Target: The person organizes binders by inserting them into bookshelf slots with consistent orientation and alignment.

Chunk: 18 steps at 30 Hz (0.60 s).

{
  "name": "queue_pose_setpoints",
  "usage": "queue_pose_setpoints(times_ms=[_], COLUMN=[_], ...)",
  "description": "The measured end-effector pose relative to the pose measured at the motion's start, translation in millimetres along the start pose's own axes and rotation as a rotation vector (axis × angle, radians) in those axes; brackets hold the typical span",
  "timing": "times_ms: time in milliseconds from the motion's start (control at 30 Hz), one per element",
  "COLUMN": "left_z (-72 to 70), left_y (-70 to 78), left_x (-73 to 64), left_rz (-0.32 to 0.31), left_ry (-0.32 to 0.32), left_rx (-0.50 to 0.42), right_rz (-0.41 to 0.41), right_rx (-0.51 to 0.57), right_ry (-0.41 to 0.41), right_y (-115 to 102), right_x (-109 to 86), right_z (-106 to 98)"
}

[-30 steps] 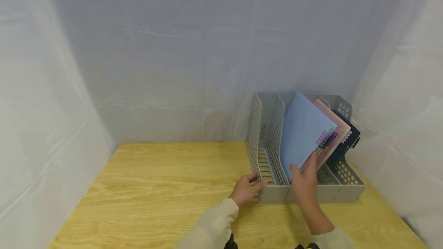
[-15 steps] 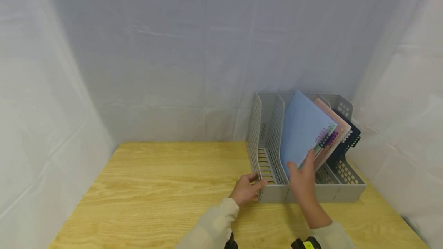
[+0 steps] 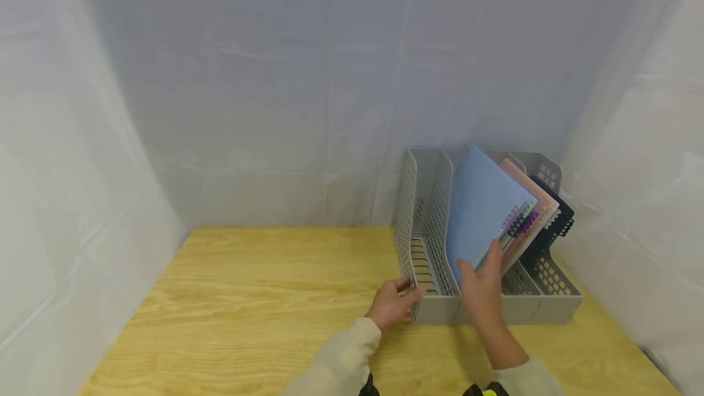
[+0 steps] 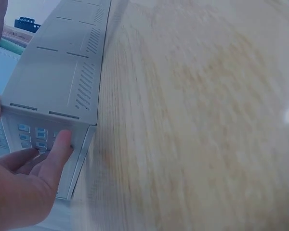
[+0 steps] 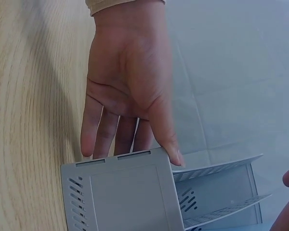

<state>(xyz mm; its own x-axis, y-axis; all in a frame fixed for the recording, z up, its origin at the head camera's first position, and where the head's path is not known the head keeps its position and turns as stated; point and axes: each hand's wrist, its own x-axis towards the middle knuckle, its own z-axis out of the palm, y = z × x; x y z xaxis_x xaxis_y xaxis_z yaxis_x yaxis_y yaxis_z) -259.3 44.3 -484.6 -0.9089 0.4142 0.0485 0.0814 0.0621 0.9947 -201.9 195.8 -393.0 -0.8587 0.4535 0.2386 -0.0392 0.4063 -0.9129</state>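
Note:
A grey file rack [image 3: 440, 310] with several upright compartments stands at the table's right. My left hand [image 3: 387, 304] grips its left end wall, thumb inside and fingers outside; the left wrist view shows those fingers against the perforated wall. A light-blue spiral notebook [image 3: 484, 206] leans in a middle compartment, its bound edge toward the front right. My right hand [image 3: 484, 292] pinches its lower front edge, thumb on the blue cover, fingers at the other side. Behind lean a pink notebook [image 3: 541, 197] and a dark navy binder [image 3: 563, 209]. Only part of my right hand [image 5: 286, 211] enters the right wrist view.
The rack's leftmost compartment [image 3: 423, 261] shows its slotted floor. Left of the rack stretches the bare wooden table [image 3: 275, 298]. White sheeting [image 3: 324, 90] hangs behind the table and at both sides, close to the rack at the back and right.
Over the last second my right hand has shifted very slightly left along the blue notebook's edge. My left hand and the rack stay in place.

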Motion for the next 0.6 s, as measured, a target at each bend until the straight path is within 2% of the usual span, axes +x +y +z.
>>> queue_pose_setpoints(times_ms=[133, 300, 467, 600], left_z=[3.2, 5.6, 3.9, -5.2], left_y=[-0.2, -0.2, 1.0, 8.2], left_x=[-1.3, -7.8, -13.1, -15.5], left_rz=[0.045, 0.114, 0.169, 0.233], left_ry=[0.032, 0.067, 0.123, 0.175], left_rx=[0.026, 0.147, 0.249, 0.353], right_rz=[-0.051, -0.101, -0.174, -0.251], right_rx=[0.003, 0.024, 0.024, 0.007], right_ry=[0.036, 0.042, 0.022, -0.031], right_y=[-1, -3, -4, -4], right_x=[-2.8, -6.7, -9.9, -12.4], right_z=[1, 3, 7, 14])
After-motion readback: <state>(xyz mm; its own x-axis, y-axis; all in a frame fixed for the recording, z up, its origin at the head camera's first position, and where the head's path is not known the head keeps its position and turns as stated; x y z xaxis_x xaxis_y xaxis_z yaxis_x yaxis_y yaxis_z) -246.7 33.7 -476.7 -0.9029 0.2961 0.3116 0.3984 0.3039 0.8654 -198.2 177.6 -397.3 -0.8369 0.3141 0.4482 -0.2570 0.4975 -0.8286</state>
